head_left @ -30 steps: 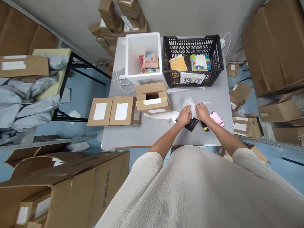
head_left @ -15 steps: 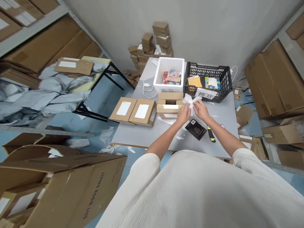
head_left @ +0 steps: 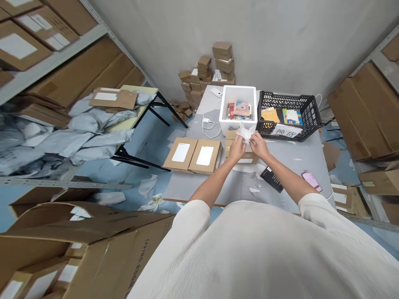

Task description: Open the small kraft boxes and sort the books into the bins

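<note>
Head view, near to far.

Large printed carton (head_left: 124, 249), one: at lower left, smaller boxes inside. Tabletop (head_left: 183, 189), grey, bearing the items below down to the plastic crate. Paper scraps (head_left: 254, 190), white, torn: near the front edge. Flat black item (head_left: 270, 177), with rows of pale print: lying beside the right forearm. Phone (head_left: 311, 182), pink screen lit: right of that forearm. Labelled cartons (head_left: 205, 155), two: side by side, to the left of the arms. Left hand (head_left: 237, 147): grip closed, fingertips pinching the lower left of a white sheet. Right hand (head_left: 258, 145): grip likewise closed on the right side of the same piece. White sheet (head_left: 246, 132), one, crumpled: raised between both hands; paper or thin wrap, cannot tell. Cardboard box (head_left: 252, 159), one: behind the hands, partly hidden by them. White bin (head_left: 222, 120): beyond the box, colourful books inside. Black plastic crate (head_left: 314, 118): right of the bin, books inside, lettered sign on its front. Small brown boxes (head_left: 222, 66): stacked against the wall (head_left: 264, 41).
</note>
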The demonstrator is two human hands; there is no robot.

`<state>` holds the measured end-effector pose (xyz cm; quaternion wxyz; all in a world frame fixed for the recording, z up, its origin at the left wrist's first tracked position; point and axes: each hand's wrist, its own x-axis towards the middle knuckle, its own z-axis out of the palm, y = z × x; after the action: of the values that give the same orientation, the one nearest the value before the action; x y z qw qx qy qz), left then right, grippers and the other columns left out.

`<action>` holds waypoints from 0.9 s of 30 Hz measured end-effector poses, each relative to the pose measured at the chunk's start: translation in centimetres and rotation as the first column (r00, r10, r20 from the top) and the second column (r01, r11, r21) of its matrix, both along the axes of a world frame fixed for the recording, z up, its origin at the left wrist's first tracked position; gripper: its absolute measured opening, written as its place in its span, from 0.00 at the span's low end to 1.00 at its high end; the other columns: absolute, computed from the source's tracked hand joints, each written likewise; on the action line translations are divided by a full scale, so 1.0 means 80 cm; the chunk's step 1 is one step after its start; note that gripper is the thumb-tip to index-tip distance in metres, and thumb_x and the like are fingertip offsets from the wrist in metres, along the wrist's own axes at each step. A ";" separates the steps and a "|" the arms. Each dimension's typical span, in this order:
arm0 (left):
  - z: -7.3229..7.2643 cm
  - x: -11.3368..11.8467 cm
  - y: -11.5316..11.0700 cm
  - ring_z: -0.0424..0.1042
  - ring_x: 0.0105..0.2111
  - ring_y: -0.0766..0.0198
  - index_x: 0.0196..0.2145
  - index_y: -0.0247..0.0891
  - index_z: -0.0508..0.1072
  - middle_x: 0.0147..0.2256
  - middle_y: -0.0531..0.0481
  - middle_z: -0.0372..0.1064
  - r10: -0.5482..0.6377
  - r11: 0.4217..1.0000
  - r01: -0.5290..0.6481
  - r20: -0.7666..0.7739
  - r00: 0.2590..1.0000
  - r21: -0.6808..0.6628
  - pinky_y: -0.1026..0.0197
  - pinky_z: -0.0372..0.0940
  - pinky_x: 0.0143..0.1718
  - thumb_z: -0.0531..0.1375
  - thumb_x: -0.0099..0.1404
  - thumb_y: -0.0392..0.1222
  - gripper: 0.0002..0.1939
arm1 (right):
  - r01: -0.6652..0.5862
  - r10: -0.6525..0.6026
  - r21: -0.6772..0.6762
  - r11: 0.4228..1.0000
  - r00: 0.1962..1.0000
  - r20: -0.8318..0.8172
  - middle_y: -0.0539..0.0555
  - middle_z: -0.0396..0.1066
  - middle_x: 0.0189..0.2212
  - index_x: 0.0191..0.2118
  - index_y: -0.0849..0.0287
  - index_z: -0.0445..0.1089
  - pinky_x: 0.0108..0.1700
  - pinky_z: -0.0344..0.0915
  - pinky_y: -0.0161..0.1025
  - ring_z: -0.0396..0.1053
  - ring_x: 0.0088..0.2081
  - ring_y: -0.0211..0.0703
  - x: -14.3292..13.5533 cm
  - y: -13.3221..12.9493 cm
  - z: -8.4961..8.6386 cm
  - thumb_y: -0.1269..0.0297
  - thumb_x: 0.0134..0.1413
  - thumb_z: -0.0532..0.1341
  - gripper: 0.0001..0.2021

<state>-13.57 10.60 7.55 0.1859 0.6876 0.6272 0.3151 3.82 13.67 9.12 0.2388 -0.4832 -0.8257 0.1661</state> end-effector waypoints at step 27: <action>-0.058 -0.016 0.030 0.71 0.60 0.39 0.53 0.39 0.81 0.53 0.33 0.80 -0.090 0.944 0.002 -0.251 0.964 -0.331 0.39 0.57 0.61 0.53 0.76 0.34 0.18 | -0.040 0.142 -0.274 0.961 0.921 0.364 0.65 0.76 0.62 0.62 0.57 0.77 0.63 0.57 0.57 0.65 0.63 0.64 -0.027 0.015 -0.077 0.66 0.73 0.51 0.22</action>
<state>-14.86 12.99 2.87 0.2201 0.6974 0.6735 0.1080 1.69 14.87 2.98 0.0007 -0.4943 -0.8488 0.1876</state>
